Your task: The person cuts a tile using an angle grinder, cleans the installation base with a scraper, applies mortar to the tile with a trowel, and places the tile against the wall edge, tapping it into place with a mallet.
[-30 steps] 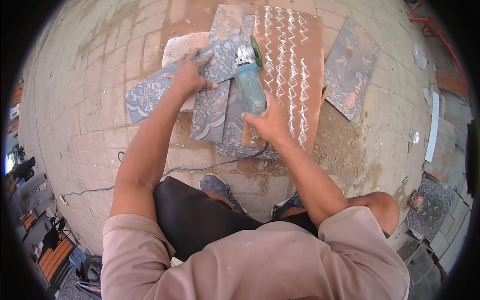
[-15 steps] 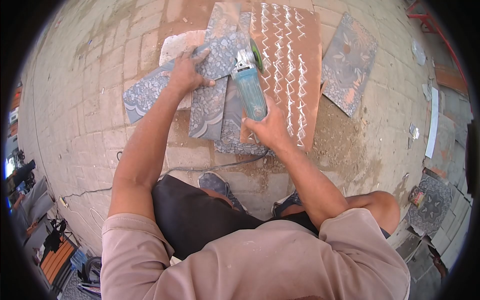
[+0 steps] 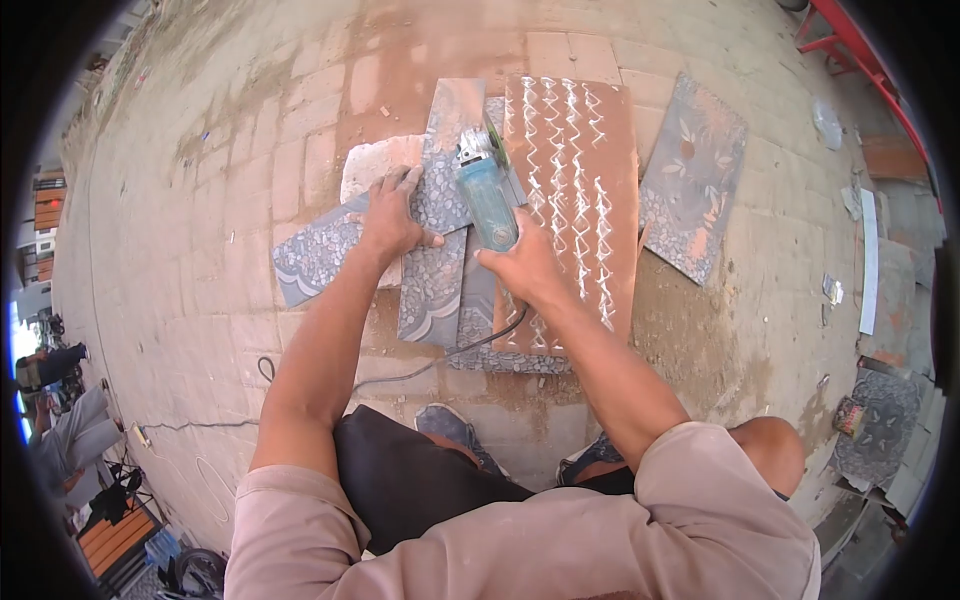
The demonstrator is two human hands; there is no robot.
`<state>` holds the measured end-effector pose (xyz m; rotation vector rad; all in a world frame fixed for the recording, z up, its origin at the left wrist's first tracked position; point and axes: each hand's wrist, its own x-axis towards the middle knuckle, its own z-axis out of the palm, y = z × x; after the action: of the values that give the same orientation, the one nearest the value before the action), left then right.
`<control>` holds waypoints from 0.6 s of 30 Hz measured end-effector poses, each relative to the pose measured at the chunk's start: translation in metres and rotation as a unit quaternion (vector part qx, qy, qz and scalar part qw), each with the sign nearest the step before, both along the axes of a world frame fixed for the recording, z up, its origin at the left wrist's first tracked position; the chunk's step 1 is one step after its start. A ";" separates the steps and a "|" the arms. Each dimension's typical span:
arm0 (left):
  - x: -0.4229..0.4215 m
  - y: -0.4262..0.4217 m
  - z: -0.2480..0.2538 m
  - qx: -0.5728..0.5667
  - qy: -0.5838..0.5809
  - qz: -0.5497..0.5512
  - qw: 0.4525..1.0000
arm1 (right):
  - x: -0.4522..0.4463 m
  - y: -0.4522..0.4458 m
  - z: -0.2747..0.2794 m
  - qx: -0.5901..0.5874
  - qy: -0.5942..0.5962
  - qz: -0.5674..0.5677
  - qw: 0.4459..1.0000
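My right hand [image 3: 520, 257] is closed around the blue-green body of an angle grinder [image 3: 489, 205]. Its green-edged disc [image 3: 497, 138] is seen nearly edge-on, by the right edge of a pebble-patterned tile strip [image 3: 455, 115]. Whether the disc touches the tile I cannot tell. With fingers apart, my left hand [image 3: 393, 212] lies on the tile pieces, thumb toward the lower strip [image 3: 430, 300]. Another cut tile piece [image 3: 312, 250] slants out to the left beneath that hand. Right of the grinder lies a brown board [image 3: 615, 230] with white zigzag lines.
A pale block [image 3: 370, 165] sits under the tiles. A patterned tile [image 3: 690, 185] lies on the paving to the right. The grinder's cord [image 3: 400, 377] runs left across the ground near my shoes [image 3: 450, 428]. A red metal frame [image 3: 850, 40] stands at the upper right.
The grinder has shifted toward the far end of the tile strip, its disc now more edge-on. My left hand stays on the tiles. The whole view has tilted, so everything sits lower.
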<state>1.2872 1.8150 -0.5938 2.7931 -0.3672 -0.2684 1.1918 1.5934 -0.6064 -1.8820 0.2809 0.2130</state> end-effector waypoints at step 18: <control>-0.002 0.000 -0.005 -0.027 -0.021 0.013 0.999 | 0.038 0.001 0.001 0.008 -0.034 0.017 0.999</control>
<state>1.2856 1.8145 -0.5990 2.7514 -0.3425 -0.1900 1.2295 1.5940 -0.6049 -1.8760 0.1999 0.1741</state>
